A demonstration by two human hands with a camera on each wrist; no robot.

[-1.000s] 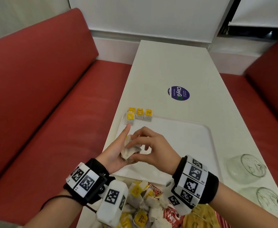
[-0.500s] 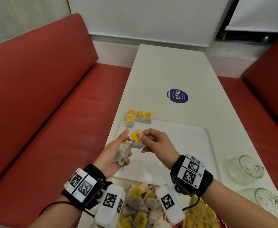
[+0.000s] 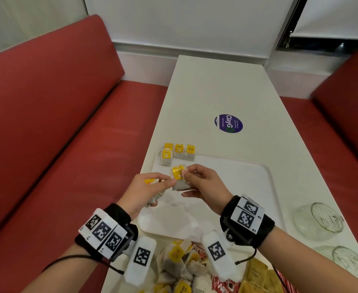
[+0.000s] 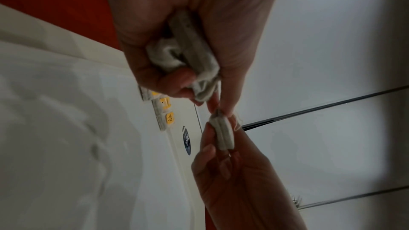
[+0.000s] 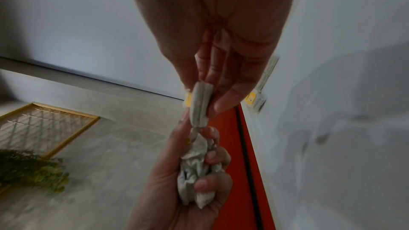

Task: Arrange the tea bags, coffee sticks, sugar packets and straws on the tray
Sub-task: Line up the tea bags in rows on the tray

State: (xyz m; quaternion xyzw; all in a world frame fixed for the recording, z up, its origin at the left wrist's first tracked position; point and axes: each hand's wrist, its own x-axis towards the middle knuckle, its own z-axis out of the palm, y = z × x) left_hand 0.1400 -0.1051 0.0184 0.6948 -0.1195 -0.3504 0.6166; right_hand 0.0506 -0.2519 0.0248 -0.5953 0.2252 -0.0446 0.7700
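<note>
Since half a second ago we have drawn the two hands a little apart above the tray, and the single tea bag (image 3: 179, 180) now hangs clear of the bunch. Our right hand (image 3: 203, 187) pinches that tea bag by its yellow tag between thumb and forefinger, just right of centre in the head view; the right wrist view shows the same bag edge-on between the fingers (image 5: 230, 93). Our left hand (image 3: 144, 192) is clenched around a crumpled bunch of tea bags (image 3: 154, 197), with its thumb and forefinger tips touching the lower edge of the single bag. A yellow tag pokes out above the left knuckles.

Both hands hover over the near left part of the white tray (image 3: 237, 187), which lies on the white bench (image 3: 216, 85). Four placed tea bags (image 3: 178, 153) sit at the tray's far left corner, above the hands in the frame: three side by side in a row and a fourth just in front of the leftmost one, all with yellow tags up.

At the bottom of the frame, near the tray's front edge, lies a loose pile of tea bags (image 3: 173, 263), with red coffee sticks (image 3: 222, 284) and tan sugar packets (image 3: 258, 278) to its right. Two glass bowls (image 3: 319, 218) stand at the right edge, and a round purple sticker (image 3: 228, 123) marks the bench beyond the tray.
</note>
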